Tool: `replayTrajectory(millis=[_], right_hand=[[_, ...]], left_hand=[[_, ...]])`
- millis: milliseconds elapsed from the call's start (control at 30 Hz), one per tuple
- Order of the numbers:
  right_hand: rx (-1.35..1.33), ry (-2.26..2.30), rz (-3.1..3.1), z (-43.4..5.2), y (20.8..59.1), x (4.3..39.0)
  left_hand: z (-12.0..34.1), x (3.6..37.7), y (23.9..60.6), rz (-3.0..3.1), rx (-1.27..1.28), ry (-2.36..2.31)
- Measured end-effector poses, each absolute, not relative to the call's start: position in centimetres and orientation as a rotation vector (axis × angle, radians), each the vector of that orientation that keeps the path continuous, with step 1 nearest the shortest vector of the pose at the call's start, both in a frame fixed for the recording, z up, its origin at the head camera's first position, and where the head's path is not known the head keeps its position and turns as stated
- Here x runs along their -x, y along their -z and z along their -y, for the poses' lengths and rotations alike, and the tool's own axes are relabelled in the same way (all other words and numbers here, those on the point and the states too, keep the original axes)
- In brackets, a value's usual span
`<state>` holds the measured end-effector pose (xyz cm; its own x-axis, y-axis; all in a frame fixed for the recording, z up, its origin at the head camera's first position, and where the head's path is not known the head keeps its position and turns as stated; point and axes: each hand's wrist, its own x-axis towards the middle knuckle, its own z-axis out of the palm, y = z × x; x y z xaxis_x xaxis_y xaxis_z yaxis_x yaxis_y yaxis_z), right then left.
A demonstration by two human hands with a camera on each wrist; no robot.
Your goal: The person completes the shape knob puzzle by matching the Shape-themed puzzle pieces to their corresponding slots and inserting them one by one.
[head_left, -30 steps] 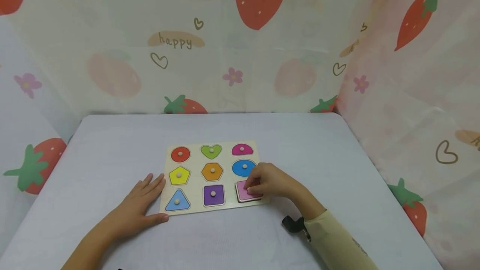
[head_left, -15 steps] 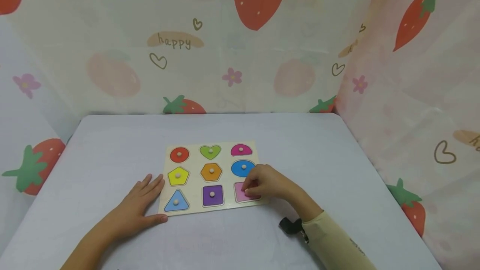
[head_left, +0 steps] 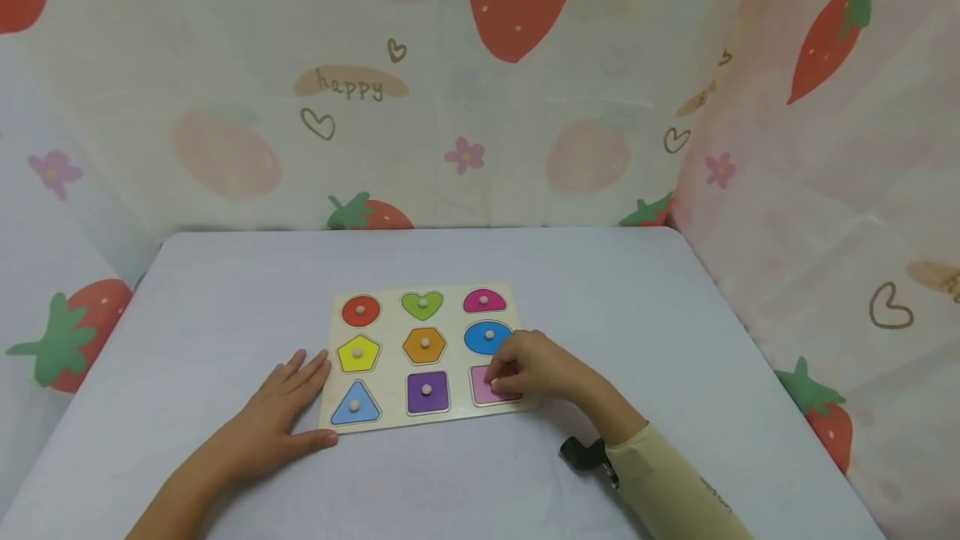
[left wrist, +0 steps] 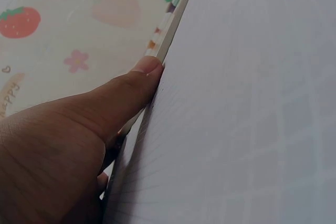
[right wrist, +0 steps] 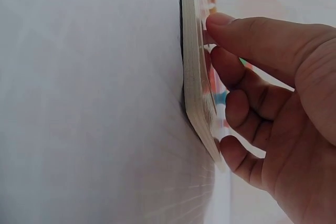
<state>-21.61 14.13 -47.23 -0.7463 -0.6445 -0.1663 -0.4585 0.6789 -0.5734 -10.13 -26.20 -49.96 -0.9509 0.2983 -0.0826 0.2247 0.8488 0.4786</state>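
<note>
- Pale wooden shape-puzzle board (head_left: 390,357): lies flat at the centre of the lilac-grey table (head_left: 675,315), nine coloured knobbed pieces seated in it.
- Pink square wooden piece (head_left: 483,388): in the board's 5 o'clock corner recess, partly under the fingers.
- Right hand (head_left: 536,365): fingers curled, pinching the pink piece's knob.
- Left hand (head_left: 281,411): flat on the table at the board's 8 o'clock edge, fingers straight and close together, thumb spread against the near corner.

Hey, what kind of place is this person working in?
Probably a small staged play corner, not a real room: a grey table walled by strawberry-print curtains, with a wooden shape puzzle board on it.
</note>
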Motion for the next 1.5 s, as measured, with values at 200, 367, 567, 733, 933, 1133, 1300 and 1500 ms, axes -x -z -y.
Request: replayTrajectory(millis=[200, 367, 567, 733, 933, 1133, 1300, 1500], right_hand=[[0.913, 0.731, -2.527, -14.3, 47.2, 21.3], [0.966, 0.713, -2.525, -14.1, 47.1, 21.4], [0.958, 0.676, -2.563, -14.0, 46.9, 21.5], [0.964, 0.668, -2.578, -14.1, 46.8, 21.4], [0.975, 0.646, -2.602, -14.1, 47.0, 21.4], [1.004, 0.602, -2.616, -13.8, 47.0, 21.7], [1.013, 0.525, -2.666, -13.8, 46.8, 21.6], [1.037, 0.444, -2.726, -14.0, 46.6, 21.2]], left_hand=[[26.2, 10.3, 49.7, -2.867, -0.386, -0.72], [26.5, 10.3, 49.6, -2.872, -0.371, -0.718], [26.5, 10.5, 49.5, -2.875, -0.387, -0.727], [26.3, 10.6, 49.6, -2.871, -0.39, -0.731], [26.4, 10.5, 49.5, -2.87, -0.391, -0.742], [26.5, 10.7, 49.5, -2.876, -0.404, -0.754], [26.5, 10.9, 49.5, -2.885, -0.402, -0.727], [26.7, 10.9, 48.9, -2.914, -0.418, -0.621]])
